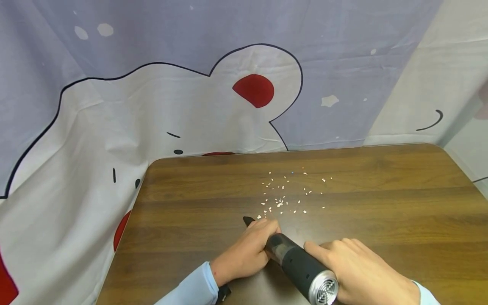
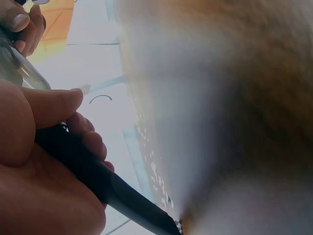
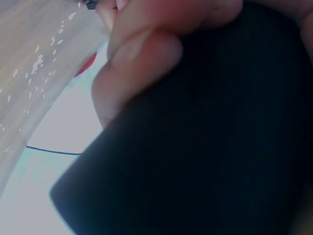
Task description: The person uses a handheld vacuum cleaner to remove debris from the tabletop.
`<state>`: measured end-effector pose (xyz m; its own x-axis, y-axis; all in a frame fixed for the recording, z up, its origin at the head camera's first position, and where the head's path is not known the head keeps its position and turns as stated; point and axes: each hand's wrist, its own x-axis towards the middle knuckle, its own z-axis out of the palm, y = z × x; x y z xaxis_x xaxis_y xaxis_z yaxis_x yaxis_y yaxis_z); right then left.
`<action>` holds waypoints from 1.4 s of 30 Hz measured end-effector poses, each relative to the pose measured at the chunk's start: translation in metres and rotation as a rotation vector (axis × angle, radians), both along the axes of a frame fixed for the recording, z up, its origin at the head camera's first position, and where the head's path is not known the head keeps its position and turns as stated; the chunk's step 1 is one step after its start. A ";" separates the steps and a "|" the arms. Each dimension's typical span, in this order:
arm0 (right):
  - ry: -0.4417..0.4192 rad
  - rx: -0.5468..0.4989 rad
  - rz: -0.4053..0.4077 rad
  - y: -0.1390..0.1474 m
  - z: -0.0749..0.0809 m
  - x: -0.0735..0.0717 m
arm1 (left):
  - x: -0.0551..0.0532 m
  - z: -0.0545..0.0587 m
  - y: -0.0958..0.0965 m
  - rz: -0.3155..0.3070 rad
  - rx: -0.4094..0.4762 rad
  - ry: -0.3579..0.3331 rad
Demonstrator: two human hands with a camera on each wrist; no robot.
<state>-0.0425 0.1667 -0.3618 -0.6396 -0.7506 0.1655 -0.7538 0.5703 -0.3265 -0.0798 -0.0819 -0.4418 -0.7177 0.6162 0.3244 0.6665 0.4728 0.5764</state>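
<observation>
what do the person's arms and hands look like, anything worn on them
Both arms wear plain light-blue fabric sleeves reaching the wrists; only a bit of the right one shows. The left hand and right hand are bare, with no gloves or rings visible. I see no markings on the sleeves.

The vacuum (image 1: pixel 303 267) looks like matt black plastic, its middle band (image 1: pixel 280 247) smoky and see-through, its end cap (image 1: pixel 324 289) shiny silver, metal or metal-look. The worktop (image 1: pixel 183 237) is smooth wood grain with a soft sheen, the scraps (image 1: pixel 280 203) papery, the backdrop (image 1: pixel 160 110) matt, creased cloth.
</observation>
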 end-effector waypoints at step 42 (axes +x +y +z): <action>-0.013 -0.044 0.005 0.023 -0.002 0.009 | -0.007 -0.004 0.027 -0.073 -0.035 -0.007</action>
<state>-0.0333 0.1896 -0.3637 -0.6380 -0.7461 0.1903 -0.7522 0.5509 -0.3615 -0.0873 -0.0546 -0.4459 -0.6724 0.6780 0.2969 0.6960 0.4427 0.5654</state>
